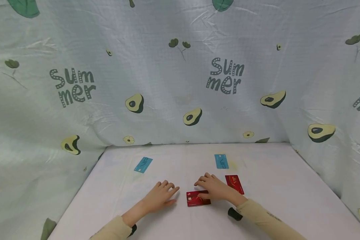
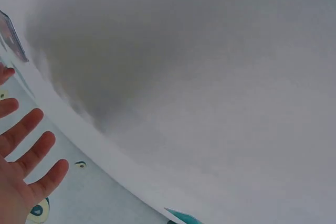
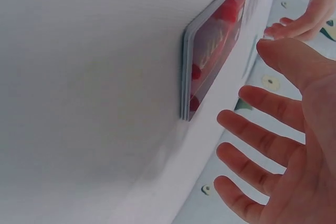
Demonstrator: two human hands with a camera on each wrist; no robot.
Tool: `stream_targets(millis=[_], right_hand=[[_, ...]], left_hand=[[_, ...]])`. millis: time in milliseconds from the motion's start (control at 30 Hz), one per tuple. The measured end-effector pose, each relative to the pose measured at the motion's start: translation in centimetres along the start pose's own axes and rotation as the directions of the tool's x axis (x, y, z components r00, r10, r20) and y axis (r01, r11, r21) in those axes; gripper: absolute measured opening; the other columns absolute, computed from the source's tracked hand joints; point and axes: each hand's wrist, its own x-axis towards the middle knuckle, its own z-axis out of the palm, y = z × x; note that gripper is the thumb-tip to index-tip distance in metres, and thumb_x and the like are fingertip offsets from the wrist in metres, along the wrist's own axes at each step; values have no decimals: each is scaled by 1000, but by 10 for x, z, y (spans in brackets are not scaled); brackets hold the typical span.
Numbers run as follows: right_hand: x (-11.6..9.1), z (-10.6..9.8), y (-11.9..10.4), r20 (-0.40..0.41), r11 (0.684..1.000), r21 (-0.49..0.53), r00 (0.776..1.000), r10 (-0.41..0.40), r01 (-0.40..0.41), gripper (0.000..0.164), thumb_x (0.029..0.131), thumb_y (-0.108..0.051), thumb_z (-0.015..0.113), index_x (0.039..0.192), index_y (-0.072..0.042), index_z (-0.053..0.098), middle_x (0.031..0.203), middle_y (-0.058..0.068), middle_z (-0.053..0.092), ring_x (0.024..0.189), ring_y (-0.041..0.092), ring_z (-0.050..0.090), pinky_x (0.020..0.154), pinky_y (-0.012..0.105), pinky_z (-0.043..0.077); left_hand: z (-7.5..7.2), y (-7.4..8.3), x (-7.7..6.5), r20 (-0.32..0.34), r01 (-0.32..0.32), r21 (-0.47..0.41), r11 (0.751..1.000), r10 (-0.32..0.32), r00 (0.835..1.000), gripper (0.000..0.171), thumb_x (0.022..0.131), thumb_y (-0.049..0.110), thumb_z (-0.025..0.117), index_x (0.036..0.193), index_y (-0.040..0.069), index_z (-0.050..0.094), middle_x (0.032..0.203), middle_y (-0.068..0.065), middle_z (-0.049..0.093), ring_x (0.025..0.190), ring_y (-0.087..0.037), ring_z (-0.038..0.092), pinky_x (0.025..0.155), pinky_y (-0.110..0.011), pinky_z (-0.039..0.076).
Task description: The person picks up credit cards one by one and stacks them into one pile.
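Note:
A small stack of red cards (image 1: 192,200) lies flat on the table in front of me; its layered edge shows in the right wrist view, where a red card (image 3: 215,51) tops it. Over the right end of this stack hovers my right hand (image 1: 217,190), fingers spread and relaxed, the thumb overlapping the card in the head view. To the stack's left, my left hand (image 1: 159,197) hangs above the table, its fingers (image 2: 44,179) loosely extended and holding nothing. Another red card (image 1: 235,184) lies just beyond my right wrist.
Farther back on the white table (image 1: 180,156) lie a blue card (image 1: 143,165) at left and another blue card (image 1: 221,161) at right. A pale curtain (image 1: 168,83) printed with avocados hangs behind the table and along both sides. Each wrist carries a black device (image 1: 235,214).

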Motion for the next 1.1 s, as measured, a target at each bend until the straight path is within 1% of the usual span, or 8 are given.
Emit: stream_targets(millis=[167,333,500,700,800,967,1033,1100], right_hand=[[17,2,-3,20,999,1,999,33,-33,39,81,-37,61,115,-19,56,113,-1,56,102,16,44,86,40,41],[38,6,-4,-7,1000,-3,1000,24,-24,38,82,-36,60,115,-18,56,113,0,57,100,17,45,85,42,40],[63,8,-13,2,1000,-13,1000,20,-20,39,83,-36,60,116,-16,56,115,2,57,100,19,46,85,43,40],[100,8,-31,26,999,-44,1000,12,-10,40,85,-36,57,120,-16,54,119,1,55,106,20,46,85,41,40],[118,10,-39,44,1000,-18,999,10,-9,41,87,-35,54,122,-16,52,123,1,53,110,20,46,87,42,40],[144,12,-48,69,999,26,997,24,-26,40,89,-33,51,125,-16,50,127,2,50,116,20,44,91,44,39],[153,13,-50,62,999,24,998,21,-22,40,90,-31,50,126,-16,49,128,2,49,117,20,44,91,44,40],[161,14,-52,52,999,29,998,19,-21,39,90,-30,49,126,-15,48,130,2,47,117,21,44,91,44,40]], left_hand=[[-2,-9,-6,-45,23,-4,1000,-23,999,41,88,39,51,122,17,52,106,2,57,97,-16,49,80,-33,42],[2,-24,-11,-145,37,31,999,-33,989,38,86,35,56,118,15,55,101,1,57,93,-17,49,78,-36,39],[8,-42,-17,-231,115,69,991,-96,968,34,82,30,61,111,12,58,96,-2,58,90,-21,49,77,-45,40],[19,-66,-24,-245,249,81,965,-223,944,29,81,28,63,103,9,59,93,-5,57,89,-25,50,79,-52,40],[26,-77,-30,-250,303,86,949,-273,929,29,81,28,63,101,8,59,93,-5,57,89,-26,50,78,-52,37],[31,-91,-35,-284,360,100,928,-320,904,27,80,27,63,99,8,58,94,-7,58,88,-28,49,74,-49,35],[31,-97,-34,-298,386,89,918,-346,890,26,81,25,63,99,8,58,94,-9,58,87,-28,48,72,-48,35],[30,-101,-33,-316,416,64,907,-377,871,25,81,23,63,99,6,58,94,-11,58,86,-29,48,71,-48,34]])
